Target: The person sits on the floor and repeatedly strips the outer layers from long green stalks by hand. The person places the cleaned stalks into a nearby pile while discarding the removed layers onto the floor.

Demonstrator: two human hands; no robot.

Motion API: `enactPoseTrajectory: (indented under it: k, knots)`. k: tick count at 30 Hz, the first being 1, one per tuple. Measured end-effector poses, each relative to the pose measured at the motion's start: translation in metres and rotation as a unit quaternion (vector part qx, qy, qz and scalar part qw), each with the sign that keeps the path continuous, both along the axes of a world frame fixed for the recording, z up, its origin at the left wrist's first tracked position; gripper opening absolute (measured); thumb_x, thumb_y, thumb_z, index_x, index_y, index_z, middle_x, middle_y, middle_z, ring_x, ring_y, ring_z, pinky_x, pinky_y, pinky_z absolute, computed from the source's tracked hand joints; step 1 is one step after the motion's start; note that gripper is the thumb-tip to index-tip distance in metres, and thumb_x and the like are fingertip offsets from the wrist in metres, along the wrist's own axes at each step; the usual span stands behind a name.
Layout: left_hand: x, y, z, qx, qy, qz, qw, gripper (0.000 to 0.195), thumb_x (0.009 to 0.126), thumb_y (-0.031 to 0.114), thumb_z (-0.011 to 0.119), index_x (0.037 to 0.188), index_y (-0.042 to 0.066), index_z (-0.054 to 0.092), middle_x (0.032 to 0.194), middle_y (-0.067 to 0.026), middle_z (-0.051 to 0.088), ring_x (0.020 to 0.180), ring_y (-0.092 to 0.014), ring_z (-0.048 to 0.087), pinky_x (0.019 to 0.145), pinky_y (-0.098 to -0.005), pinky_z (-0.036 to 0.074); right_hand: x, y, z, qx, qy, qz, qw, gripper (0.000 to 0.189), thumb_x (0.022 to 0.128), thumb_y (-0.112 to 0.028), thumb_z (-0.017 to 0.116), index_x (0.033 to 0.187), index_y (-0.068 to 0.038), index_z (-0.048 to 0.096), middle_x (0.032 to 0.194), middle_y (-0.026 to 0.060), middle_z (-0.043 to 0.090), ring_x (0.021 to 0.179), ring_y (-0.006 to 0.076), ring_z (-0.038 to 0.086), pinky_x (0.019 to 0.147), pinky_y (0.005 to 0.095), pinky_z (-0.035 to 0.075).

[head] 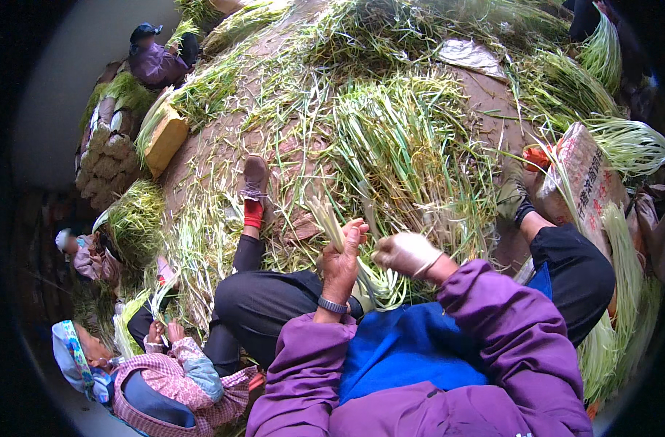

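My bare left hand (pixel 340 259), with a metal watch band at the wrist, grips a bundle of pale green-white stalks (pixel 328 221). Their pale ends stick up above the fist, and the leafy lengths loop down (pixel 384 287) over the blue cloth (pixel 414 355) on my lap. My right hand (pixel 403 254), in a pale glove, is just right of the bundle with its fingers bent together; whether anything thin is between them is hidden by blur. In front of my hands lies a large heap of long green and yellowing stalks (pixel 403 147).
A printed woven sack (pixel 589 180) lies at my right, with long pale stalks (pixel 622 262) beside it. A co-worker in a checked apron (pixel 163 377) sits close on my left. Stacked bundles (pixel 111 158) and a yellowish block (pixel 166 141) stand further left. Loose stalks litter the floor.
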State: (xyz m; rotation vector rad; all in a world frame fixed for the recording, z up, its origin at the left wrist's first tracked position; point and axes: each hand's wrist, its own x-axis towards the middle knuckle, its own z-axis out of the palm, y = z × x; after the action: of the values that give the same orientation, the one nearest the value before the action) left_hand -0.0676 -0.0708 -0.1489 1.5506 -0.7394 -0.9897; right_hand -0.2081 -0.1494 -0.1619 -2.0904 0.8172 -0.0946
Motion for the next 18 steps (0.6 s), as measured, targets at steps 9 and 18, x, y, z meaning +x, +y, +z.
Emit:
enactPoseTrajectory:
  k: [9,18]
  knots:
    - [0.01,-0.011,0.009,0.013,0.128,0.106,0.986,0.026,0.093,0.025,0.045,0.099,0.001,0.054,0.077,-0.0114,0.065,0.071,-0.018,0.062,0.066,-0.0274,0.048,-0.016,-0.052,-0.041,0.117,0.066,-0.029,0.99,0.029,0.076,-0.036,0.06,0.091,-0.012,0.065,0.081,0.012,0.064,0.076,0.0279,0.062,0.07,0.0388,0.047]
    - [0.014,-0.009,0.032,0.026,0.345,0.027,0.938,0.035,0.094,0.03,0.041,0.108,-0.002,0.049,0.051,0.0025,0.037,0.045,-0.01,0.042,0.05,-0.0277,0.042,-0.05,-0.097,-0.061,-0.029,0.066,-0.272,0.959,0.023,0.076,-0.031,0.064,0.086,-0.01,0.064,0.081,0.0107,0.064,0.078,0.028,0.061,0.071,0.037,0.047]
